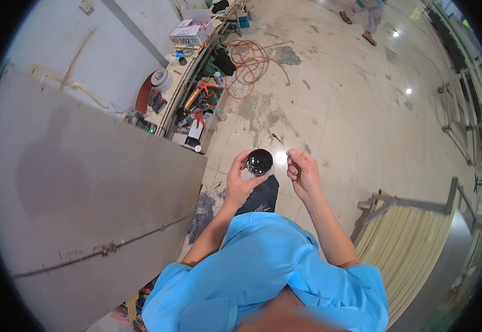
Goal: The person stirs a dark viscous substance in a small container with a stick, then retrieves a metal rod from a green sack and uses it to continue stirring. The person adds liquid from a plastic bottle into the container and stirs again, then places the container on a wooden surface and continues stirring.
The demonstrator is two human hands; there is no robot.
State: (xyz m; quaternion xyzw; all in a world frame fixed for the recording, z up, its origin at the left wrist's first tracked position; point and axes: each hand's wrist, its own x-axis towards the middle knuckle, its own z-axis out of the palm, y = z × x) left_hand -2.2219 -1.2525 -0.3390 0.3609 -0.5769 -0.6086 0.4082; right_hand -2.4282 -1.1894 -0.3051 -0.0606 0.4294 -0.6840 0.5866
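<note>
My left hand [238,181] is wrapped round a small round jar [259,162] from its left and near side. Its top looks glossy and black, and I cannot tell whether that is a lid or dark liquid inside. Just to the right, my right hand [305,172] pinches a thin stick [281,142] between thumb and fingers. The stick slants up to the left and ends in a dark tip, which is beyond the jar and apart from it. Both hands are held out in front of my blue shirt, above the tiled floor.
A big grey panel [102,188] stands along my left. Beyond it, a workbench [175,83] carries a carton [190,34] and a white roll [161,81], with caulking guns [196,97] in a tray. An orange hose [250,63] lies coiled on the floor. Ribbed cream panels [398,243] stand at right; a person [369,22] is far off.
</note>
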